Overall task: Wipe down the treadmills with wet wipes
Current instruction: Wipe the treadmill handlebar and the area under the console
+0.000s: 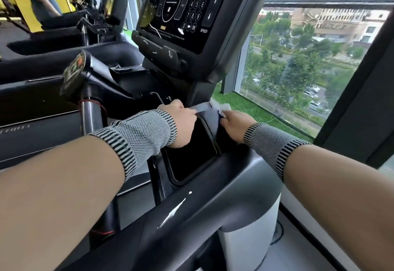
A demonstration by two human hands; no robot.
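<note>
The left hand (181, 119) pinches one end of a wet wipe (204, 107), fingers curled round it, while the right hand (233, 121) grips the other end beside a blue-and-white wipe packet (221, 108). Both hands hover over the far edge of the treadmill's (213, 206) black tray (191, 153), just below the console (183, 14). Each wrist wears a knitted grey band (138, 138). The keypad on the console shows the digits 1 to 9 and a SPEED label. More treadmills (64, 57) line the left side, and a window (298, 68) fills the right.
</note>
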